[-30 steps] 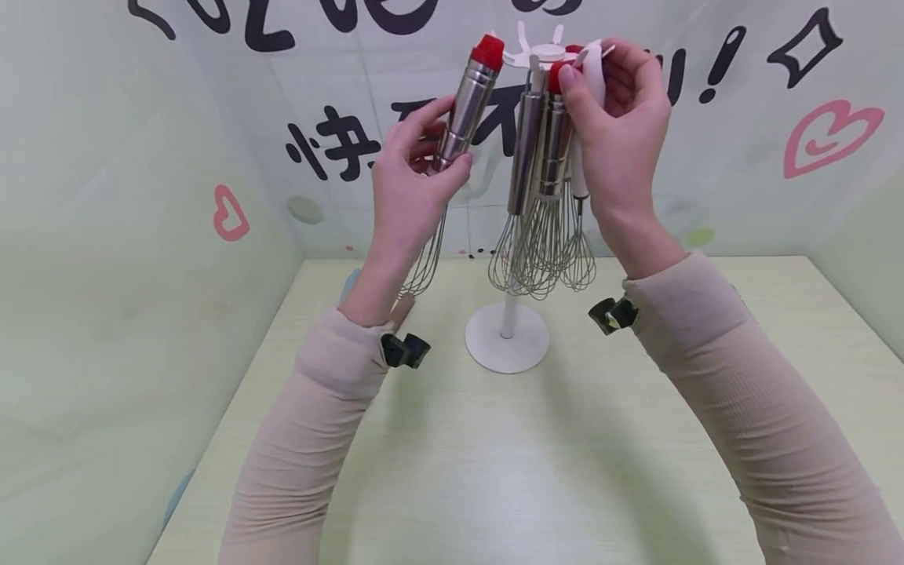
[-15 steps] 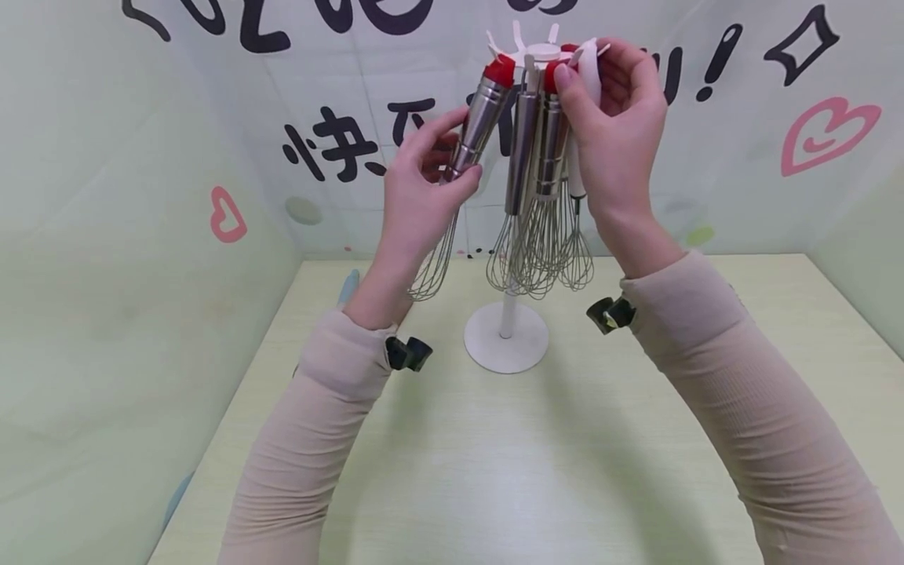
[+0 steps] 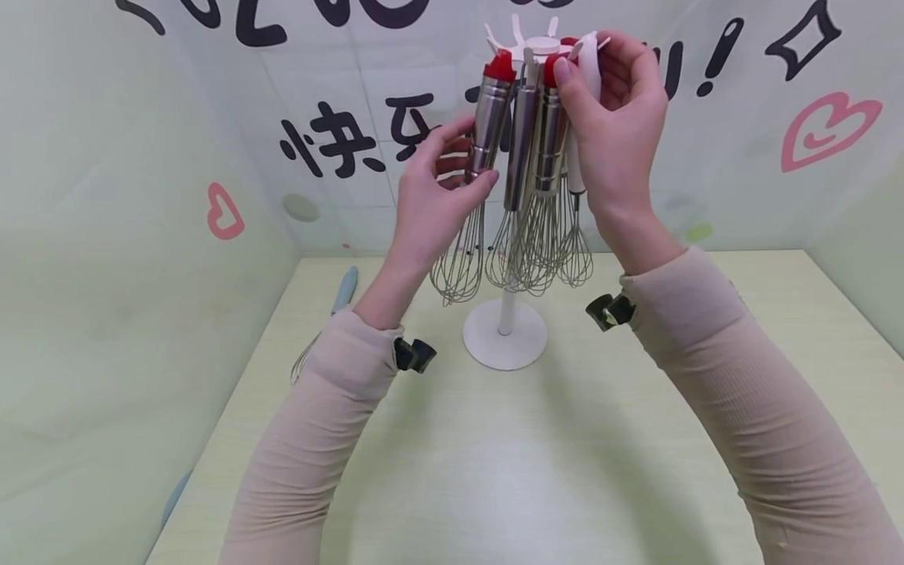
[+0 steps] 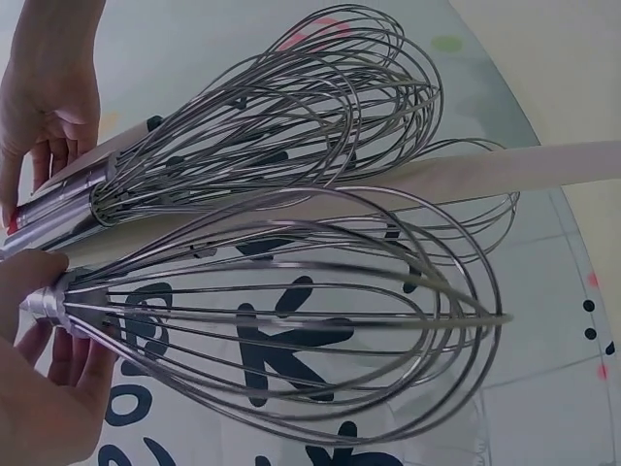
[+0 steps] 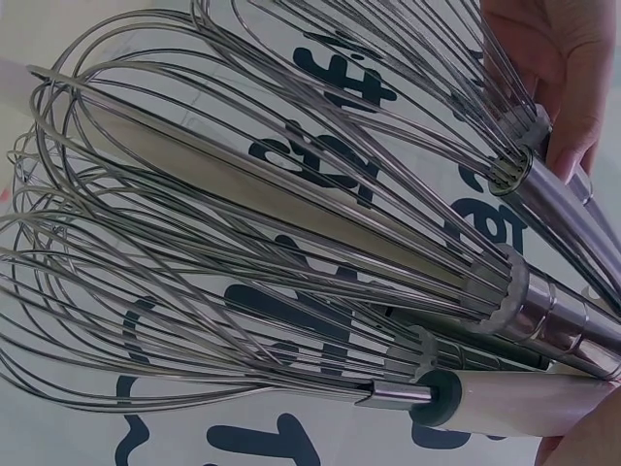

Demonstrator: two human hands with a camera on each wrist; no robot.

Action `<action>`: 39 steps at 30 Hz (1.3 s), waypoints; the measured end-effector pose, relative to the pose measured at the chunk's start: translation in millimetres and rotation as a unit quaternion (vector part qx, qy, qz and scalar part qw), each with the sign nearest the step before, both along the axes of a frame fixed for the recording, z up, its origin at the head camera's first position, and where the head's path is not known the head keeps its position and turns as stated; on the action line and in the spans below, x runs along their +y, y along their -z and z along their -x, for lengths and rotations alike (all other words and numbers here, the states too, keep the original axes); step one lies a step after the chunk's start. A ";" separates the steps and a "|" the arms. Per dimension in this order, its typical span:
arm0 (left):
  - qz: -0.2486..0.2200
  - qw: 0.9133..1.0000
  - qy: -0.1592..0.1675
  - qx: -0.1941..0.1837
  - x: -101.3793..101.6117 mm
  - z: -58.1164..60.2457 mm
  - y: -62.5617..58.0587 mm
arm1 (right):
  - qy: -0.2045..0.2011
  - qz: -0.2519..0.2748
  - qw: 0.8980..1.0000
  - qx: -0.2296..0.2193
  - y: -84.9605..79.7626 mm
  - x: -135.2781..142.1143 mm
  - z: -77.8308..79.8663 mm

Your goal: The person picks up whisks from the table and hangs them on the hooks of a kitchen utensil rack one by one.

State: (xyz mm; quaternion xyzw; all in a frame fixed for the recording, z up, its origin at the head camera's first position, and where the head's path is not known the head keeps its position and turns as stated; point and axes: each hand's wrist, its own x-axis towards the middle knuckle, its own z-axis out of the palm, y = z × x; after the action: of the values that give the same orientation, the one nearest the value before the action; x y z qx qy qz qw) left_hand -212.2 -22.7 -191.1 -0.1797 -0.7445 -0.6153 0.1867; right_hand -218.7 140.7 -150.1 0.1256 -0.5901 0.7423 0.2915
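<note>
My left hand (image 3: 441,184) holds a steel-handled whisk (image 3: 487,133) with a red end cap. It hangs wires down, nearly upright, its cap beside the left hooks of a white rotating stand (image 3: 505,345); whether it sits on a hook I cannot tell. In the left wrist view its wire balloon (image 4: 291,320) fills the middle. At the stand's top, my right hand (image 3: 621,118) grips round a white-handled whisk (image 3: 575,161), its thumb touching the red cap of another steel whisk (image 3: 549,141). A plain steel whisk (image 3: 521,145) hangs between these and the left-hand one.
A whisk with a blue handle (image 3: 345,289) lies on the pale table (image 3: 494,471) at the left, partly behind my left sleeve. A backdrop (image 3: 395,220) with black lettering and pink hearts stands behind the stand. Two upper hooks (image 3: 517,31) of the stand carry nothing visible.
My left hand has moved right and slightly down, bringing the red-capped whisk from tilted to nearly upright beside the stand. The right hand has stayed in place at the stand's top.
</note>
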 end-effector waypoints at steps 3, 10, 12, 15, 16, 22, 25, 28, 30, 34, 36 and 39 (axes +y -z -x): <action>0.002 1.000 0.001 -0.010 -0.5 0.3 1.6 | 0.000 -0.001 1.000 0.000 -0.4 -0.7 -0.2; 0.004 1.000 0.004 -0.014 -1.2 1.9 5.3 | 0.003 -0.001 1.000 0.002 0.0 -1.3 -0.2; 0.006 1.000 0.005 -0.013 -1.7 2.6 6.6 | 0.003 0.000 1.000 0.002 -0.1 -1.3 -0.1; 0.004 1.000 0.008 -0.018 -2.6 2.8 8.8 | 0.002 0.000 1.000 0.003 -0.1 -1.7 -0.2; 0.002 1.000 0.010 -0.020 -2.9 2.8 9.4 | 0.002 -0.001 1.000 0.003 -0.1 -1.8 -0.3; -0.004 1.000 0.013 -0.028 -7.6 2.4 13.9 | 0.005 0.000 1.000 -0.004 -1.1 -2.1 -2.0; -0.006 1.000 0.002 -0.028 -12.4 2.9 16.0 | 0.004 0.005 1.000 -0.009 -2.4 -2.0 -2.7; 0.000 1.000 -0.009 -0.026 -18.2 3.9 18.9 | 0.003 0.010 1.000 -0.012 -3.2 -2.1 -3.1; 0.006 0.999 -0.017 -0.028 -22.1 4.7 21.4 | 0.003 0.010 1.000 -0.012 -3.2 -2.1 -2.9; 0.016 0.998 -0.032 -0.042 -31.2 7.9 27.9 | 0.004 0.009 1.000 -0.013 -3.2 -2.3 -2.6; 0.021 0.997 -0.043 -0.052 -36.1 10.4 32.2 | 0.005 0.007 1.000 -0.014 -3.1 -2.4 -2.5; 0.027 0.995 -0.060 -0.070 -43.8 15.5 40.4 | 0.007 0.004 1.000 -0.016 -3.4 -2.6 -2.9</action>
State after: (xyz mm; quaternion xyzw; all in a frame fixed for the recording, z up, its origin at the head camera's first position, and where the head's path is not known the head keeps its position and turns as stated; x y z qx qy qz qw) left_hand -227.7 -66.5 -231.4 -0.0964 -0.7817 -0.5934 0.1661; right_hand -215.8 138.1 -146.7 0.1081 -0.5928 0.7445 0.2874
